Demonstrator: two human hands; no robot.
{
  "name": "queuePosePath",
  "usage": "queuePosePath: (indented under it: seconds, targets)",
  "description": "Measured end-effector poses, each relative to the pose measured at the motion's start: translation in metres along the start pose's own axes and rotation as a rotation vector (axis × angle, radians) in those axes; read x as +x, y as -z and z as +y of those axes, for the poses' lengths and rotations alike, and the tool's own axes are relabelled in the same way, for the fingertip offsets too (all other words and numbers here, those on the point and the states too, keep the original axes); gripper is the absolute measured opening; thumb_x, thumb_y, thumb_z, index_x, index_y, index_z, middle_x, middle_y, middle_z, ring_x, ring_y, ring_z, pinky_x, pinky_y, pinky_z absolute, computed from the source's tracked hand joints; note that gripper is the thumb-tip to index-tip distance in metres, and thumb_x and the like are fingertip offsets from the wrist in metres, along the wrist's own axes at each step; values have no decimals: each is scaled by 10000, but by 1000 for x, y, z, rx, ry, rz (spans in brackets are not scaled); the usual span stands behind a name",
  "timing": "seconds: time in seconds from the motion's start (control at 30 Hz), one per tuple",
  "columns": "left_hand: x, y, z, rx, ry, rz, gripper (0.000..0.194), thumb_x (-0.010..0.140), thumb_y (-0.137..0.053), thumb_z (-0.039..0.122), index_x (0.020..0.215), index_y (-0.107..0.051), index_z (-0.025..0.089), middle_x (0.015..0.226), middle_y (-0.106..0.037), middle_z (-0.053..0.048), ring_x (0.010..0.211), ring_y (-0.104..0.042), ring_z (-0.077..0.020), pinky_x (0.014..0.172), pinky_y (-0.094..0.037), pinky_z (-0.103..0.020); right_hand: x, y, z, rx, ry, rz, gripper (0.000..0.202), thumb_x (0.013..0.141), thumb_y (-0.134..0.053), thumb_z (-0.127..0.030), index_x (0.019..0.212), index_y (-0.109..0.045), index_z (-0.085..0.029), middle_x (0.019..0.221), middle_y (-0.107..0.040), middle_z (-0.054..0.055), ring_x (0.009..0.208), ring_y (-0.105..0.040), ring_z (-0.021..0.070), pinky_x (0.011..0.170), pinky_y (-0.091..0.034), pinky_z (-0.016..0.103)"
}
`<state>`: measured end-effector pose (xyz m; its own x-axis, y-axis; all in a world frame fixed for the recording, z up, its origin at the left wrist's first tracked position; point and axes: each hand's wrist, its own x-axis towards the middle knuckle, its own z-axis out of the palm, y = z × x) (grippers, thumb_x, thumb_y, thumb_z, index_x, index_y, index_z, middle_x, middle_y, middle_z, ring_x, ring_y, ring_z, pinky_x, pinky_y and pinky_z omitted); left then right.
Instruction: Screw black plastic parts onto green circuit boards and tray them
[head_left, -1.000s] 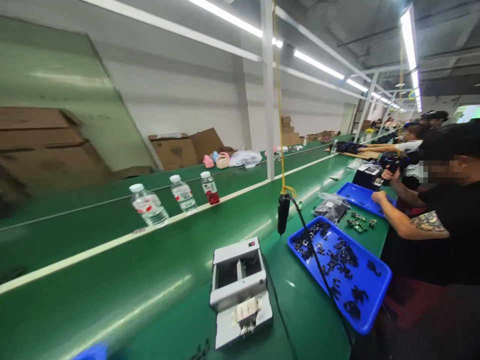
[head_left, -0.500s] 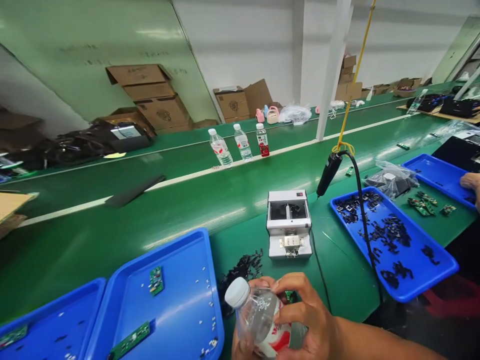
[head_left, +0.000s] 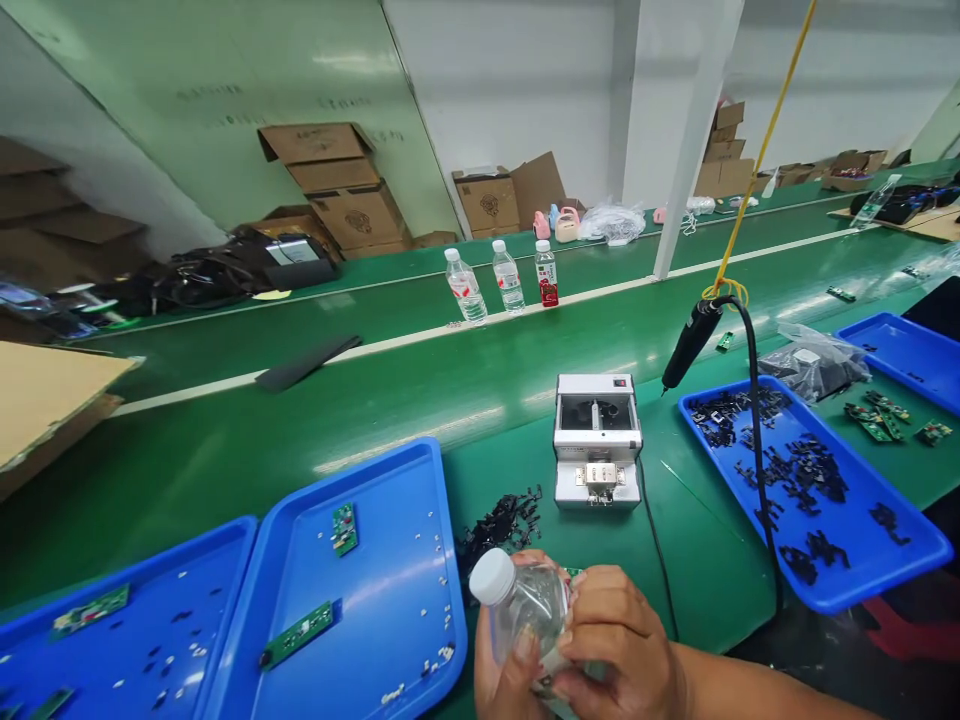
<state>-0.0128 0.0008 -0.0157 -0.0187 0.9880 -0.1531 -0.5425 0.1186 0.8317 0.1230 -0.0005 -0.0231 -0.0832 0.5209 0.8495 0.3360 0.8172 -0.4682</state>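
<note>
Bottle (head_left: 529, 603) now shows less red, perhaps turned.

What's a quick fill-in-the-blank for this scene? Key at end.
1. The left hand and right hand are both on a bottle whose cap is ____.
2. A black tool hangs from a cord coloured ____.
3. The tray just left of the bottle holds ____ circuit boards.
Missing words: white; yellow; two.
</note>
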Motion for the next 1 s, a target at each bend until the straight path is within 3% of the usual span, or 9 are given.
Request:
queuePosePath:
  seconds: [0.17, 0.3, 0.53, 0.77, 1.0]
  targets:
    - [-11, -18, -6, -4, -6, 164, 600, 661, -863, 525, 1129, -688, 193, 966, -706, -80, 863, -684, -226, 806, -587, -296, -3, -4, -1, -7, -71, 53, 181, 983, -618, -322, 1080, -589, -171, 878, -647, 50, 811, -630, 170, 794, -572, 356]
    - [-12, -23, -8, 9, 8, 198, 589, 668, -853, 558, 1100, -683, 194, 950, -703, -70, 874, -675, -216, 808, -577, -281, -9, -7, 2, 9, -124, 47, 177, 1000, -603, -373, 977, -565, -201, 895, -636, 49, 791, -606, 159, 718, -550, 336]
    - [-8, -17, -10, 52, -37, 189, 601, 699, -826, 589, 1116, -683, 180, 967, -698, -82, 850, -670, -224, 788, -582, -305, -10, -7, 3, -3, -97, 13, 141, 1012, -589, -351, 1014, -555, -215, 916, -682, 36, 843, -651, 161, 803, -542, 356]
    - [-10, -5, -16, 45, -49, 192, 601, 722, -804, 575, 1156, -674, 181, 991, -719, -105, 887, -692, -262, 786, -605, -331, -11, -15, 1, 85, -183, 10, 218, 981, -634, -332, 907, -457, -229, 817, -640, -9, 695, -600, 121, 697, -471, 289]
    - [-4, 19, -22, 69, -26, 55, 612, 689, -823, 556, 1159, -690, 186, 1018, -720, -123, 922, -698, -299, 822, -611, -387, -19, -14, 3, 117, -147, 23, 190, 1008, -587, -343, 926, -456, -233, 812, -609, -9, 677, -560, 124, 681, -464, 283]
